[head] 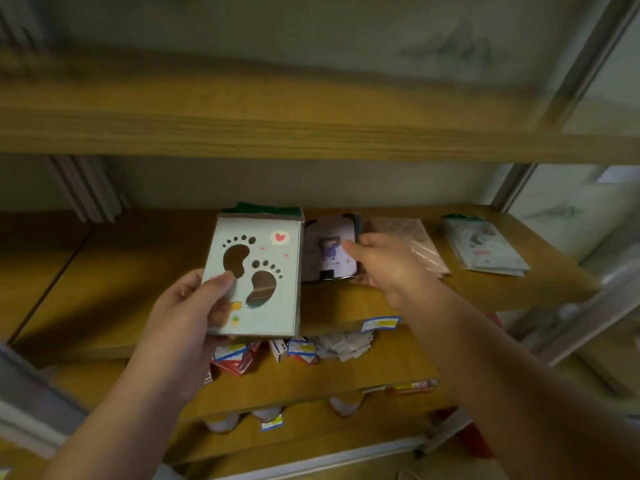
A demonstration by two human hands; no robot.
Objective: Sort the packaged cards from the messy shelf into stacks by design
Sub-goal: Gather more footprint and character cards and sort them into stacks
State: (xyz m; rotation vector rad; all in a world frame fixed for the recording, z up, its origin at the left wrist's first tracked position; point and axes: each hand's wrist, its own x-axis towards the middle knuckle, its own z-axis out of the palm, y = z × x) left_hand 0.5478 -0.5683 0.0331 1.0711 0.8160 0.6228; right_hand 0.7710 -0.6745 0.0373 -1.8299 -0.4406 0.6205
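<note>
A: Head view, only 1 camera. Left hand (194, 306) holds a stack of footprint cards (256, 275) up in front of the middle shelf (104, 271), thumb pressed on the front face near the stack's lower left corner, the other fingers curled behind it.

B: And the right?

A: Right hand (384, 265) is at the purple card (330, 251), which lies on the shelf just right of the footprint stack. Thumb on top near its right edge; fingers look tucked under that edge, pinching it, though blur makes it hard to be sure.

B: Other stacks?

A: A pinkish clear-wrapped pile (415, 244) touches the right hand's far side, partly hidden. A pale green-topped pile (485, 247) sits near the shelf's right end, close to its front edge.

B: Risks?

A: 1, my guess: glossy wrappers, so the footprint stack could fan and shed cards onto the lower shelf (311, 379), since only a corner grip holds it. 2, lifting the purple card could drag the pinkish pile sideways, knuckles are right against it. 3, that right-end pile is close enough to the edge that a bump from the forearm might tip it off.

B: Design mix-up?

A: Possible; blur hides what's under the purple card.
</note>
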